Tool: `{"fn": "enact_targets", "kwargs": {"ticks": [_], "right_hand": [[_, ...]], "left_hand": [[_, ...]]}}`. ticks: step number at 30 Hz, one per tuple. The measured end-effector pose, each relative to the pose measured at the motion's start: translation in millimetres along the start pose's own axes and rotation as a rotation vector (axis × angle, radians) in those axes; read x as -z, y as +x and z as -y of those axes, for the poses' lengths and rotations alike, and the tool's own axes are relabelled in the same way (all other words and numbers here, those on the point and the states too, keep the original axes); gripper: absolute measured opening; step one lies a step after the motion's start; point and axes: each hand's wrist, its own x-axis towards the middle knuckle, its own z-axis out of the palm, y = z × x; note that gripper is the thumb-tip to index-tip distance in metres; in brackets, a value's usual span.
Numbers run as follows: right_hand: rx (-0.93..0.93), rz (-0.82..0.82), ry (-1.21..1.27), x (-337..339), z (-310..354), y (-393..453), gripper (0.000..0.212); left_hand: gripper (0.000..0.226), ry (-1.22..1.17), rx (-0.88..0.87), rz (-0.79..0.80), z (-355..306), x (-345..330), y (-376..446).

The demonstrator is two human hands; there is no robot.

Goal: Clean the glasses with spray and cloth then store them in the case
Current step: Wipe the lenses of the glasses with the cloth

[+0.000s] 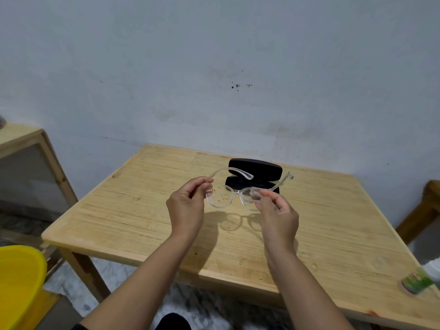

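Clear-framed glasses [234, 195], held up in the air above the middle of the wooden table [147, 220], both temples unfolded and pointing away toward the wall. Small yellowish spots seen on the lens at the left side. Left hand [187, 208] with its grip clamped on the glasses: fingertips and thumb pinched on the frame at the left hinge, fingers curled. Right hand [277, 216] with its grip clamped too, thumb and forefinger pinched on the right lens edge near the right hinge. Shadow of the frame thrown on the table just under the hands.

Behind the glasses, a black case [256, 173], lying open on the table toward the far edge, lid raised, partly covered by the frame. At the right near corner of the table, a small bottle [421, 278] with a green label and a white top, lying tilted, well apart from the hands. Whether a spray bottle or not, could not be told.

Further out, a yellow basin [20, 282] low at the left, beside the table leg. Another wooden piece of furniture [21, 139] at the far left, against the grey wall.
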Motion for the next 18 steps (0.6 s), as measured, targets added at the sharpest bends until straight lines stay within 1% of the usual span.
{"fn": "enact_targets", "kwargs": {"ticks": [2,5,7,9,14,18], "right_hand": [[0.031,-0.029,0.015,-1,-3,0,0.021],[0.030,-0.060,0.046,-3,-5,0,0.026],[0.008,-0.046,0.056,-3,-5,0,0.021],[-0.018,0.018,0.050,-2,-5,1,0.015],[-0.096,0.258,-0.014,6,-4,6,0.017],[-0.137,0.421,-0.067,12,-1,10,0.012]], "left_hand": [[0.021,-0.008,-0.005,0.003,0,-1,-2],[0.024,-0.019,-0.019,0.007,-1,-5,-6],[0.022,-0.024,-0.029,0.005,-3,-7,-8],[0.019,-0.021,-0.033,0.005,-3,-8,-9],[0.020,0.019,-0.021,-0.005,-2,-4,-6],[0.020,0.063,-0.012,-0.030,-1,0,-1]]}}
